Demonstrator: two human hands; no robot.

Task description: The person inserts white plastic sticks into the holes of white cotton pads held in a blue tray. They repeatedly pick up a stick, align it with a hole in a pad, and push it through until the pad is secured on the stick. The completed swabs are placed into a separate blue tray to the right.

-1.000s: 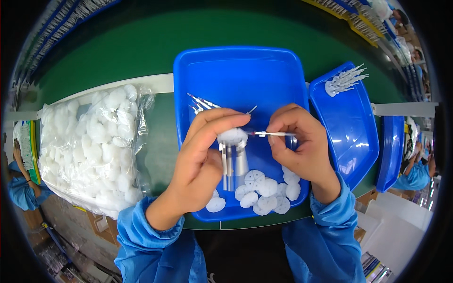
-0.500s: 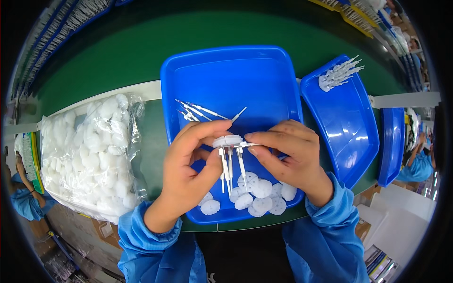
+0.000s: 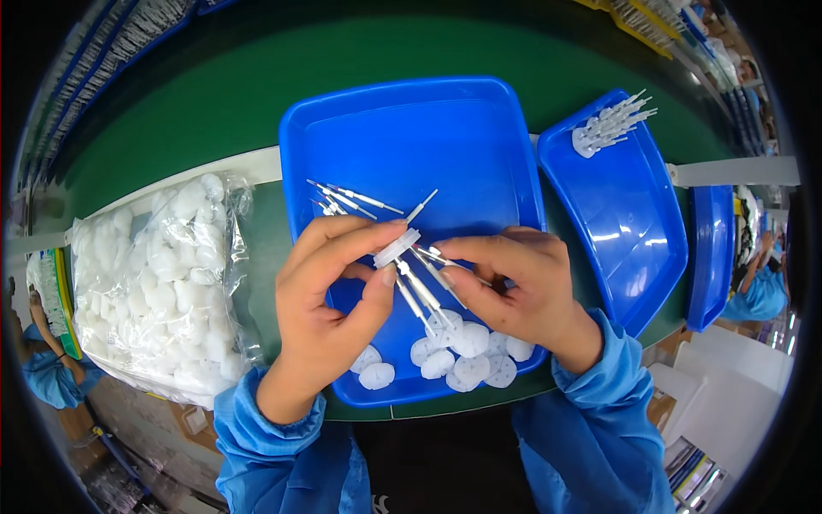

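Over the large blue tray, my left hand pinches a white round disc by its edge, between thumb and fingers. Several thin white rods stick out of the disc's underside, slanting down to the right. My right hand is closed, thumb and forefinger pinching a thin white rod close to the disc; whether its end sits in the disc I cannot tell. Loose rods lie in the tray beyond my left hand. White perforated discs lie in the tray's near part.
A clear plastic bag full of white discs lies on the left. At right, a smaller blue tray holds a disc packed with upright rods. Another blue tray stands farther right. Other people in blue sleeves are at both sides.
The disc has tilted, so its rods now slant down to the right instead of hanging straight. Both hands have shifted slightly left, and the pinched rod has turned with the disc.
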